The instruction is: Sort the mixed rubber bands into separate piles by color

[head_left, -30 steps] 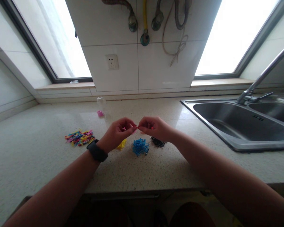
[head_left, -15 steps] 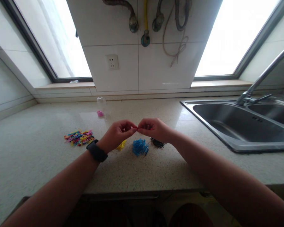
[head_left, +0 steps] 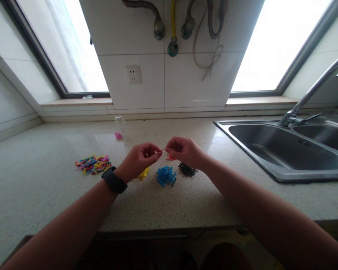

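Fingertips pinched, my left hand (head_left: 142,159) and my right hand (head_left: 185,150) face each other above the counter. A thin red rubber band (head_left: 163,149) spans the small gap between them, held at both ends. Beneath the hands lie sorted heaps of small bands: a yellow pile (head_left: 144,173) partly covered by my left hand, a blue pile (head_left: 166,176), and a black pile (head_left: 187,170) just below my right hand. Some red bands (head_left: 171,157) show behind my right fingers, mostly hidden. Left of my watch-wearing wrist is a mixed-colour pile (head_left: 93,164).
A clear plastic bottle (head_left: 119,123) with a pink piece (head_left: 118,135) by it stands towards the wall. On the right, a steel sink (head_left: 249,150) with a faucet (head_left: 307,90) is set into the speckled counter (head_left: 163,213). Pipes and a socket (head_left: 133,74) are on the wall.
My hands came together until the fingertips met, then drew slightly apart, the right one rising a little. The red band now shows as a thin line between them. The piles look unchanged.
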The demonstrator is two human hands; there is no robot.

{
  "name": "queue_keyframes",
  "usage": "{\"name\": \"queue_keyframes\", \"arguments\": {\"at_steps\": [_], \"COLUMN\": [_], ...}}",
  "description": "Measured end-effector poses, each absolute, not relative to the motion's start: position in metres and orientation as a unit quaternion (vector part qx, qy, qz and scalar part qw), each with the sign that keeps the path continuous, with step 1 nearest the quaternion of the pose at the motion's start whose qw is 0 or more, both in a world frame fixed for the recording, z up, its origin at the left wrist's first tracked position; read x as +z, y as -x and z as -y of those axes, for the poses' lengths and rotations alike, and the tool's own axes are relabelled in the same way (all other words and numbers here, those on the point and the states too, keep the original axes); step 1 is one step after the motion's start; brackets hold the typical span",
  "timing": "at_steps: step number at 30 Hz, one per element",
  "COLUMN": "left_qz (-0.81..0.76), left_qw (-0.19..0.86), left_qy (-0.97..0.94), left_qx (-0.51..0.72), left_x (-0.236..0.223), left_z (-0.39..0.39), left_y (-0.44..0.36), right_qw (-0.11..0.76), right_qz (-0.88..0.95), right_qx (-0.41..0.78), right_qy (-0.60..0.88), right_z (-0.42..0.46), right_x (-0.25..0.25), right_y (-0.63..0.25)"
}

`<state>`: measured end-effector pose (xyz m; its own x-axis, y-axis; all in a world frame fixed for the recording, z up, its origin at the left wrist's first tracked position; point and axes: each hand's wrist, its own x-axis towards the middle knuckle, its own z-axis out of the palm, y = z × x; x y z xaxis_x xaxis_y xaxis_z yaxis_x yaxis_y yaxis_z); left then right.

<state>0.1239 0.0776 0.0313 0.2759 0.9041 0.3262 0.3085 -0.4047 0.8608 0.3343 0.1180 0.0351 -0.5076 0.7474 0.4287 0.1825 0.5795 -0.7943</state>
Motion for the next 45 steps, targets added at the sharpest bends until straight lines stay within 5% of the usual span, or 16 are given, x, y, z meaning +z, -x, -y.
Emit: {"name": "queue_keyframes", "arguments": {"at_steps": [14,25,30,45], "left_qz": [-0.422,-0.420,-0.426,-0.465], "left_qw": [0.324,0.156,0.094,0.056], "left_qy": [-0.750,-0.844,-0.858,-0.849], "left_qx": [0.392,0.295,0.270,0.244], "left_x": [0.027,0.034,0.040,0.040], "left_z": [-0.078,-0.078,-0.081,-0.095], "left_y": [-0.122,-0.108,-0.097,-0.063], "right_qw": [0.357,0.217,0.180,0.242], "right_qz": [0.826,0.870,0.867,0.859], "right_qx": [0.304,0.069,0.058,0.107], "right_qy": [0.311,0.438,0.462,0.439], "right_z": [-0.126,-0.157,-0.164,-0.182], "right_x": [0.032,0.027,0.021,0.010], "right_y": [-0.343,-0.374,-0.378,-0.397]}}
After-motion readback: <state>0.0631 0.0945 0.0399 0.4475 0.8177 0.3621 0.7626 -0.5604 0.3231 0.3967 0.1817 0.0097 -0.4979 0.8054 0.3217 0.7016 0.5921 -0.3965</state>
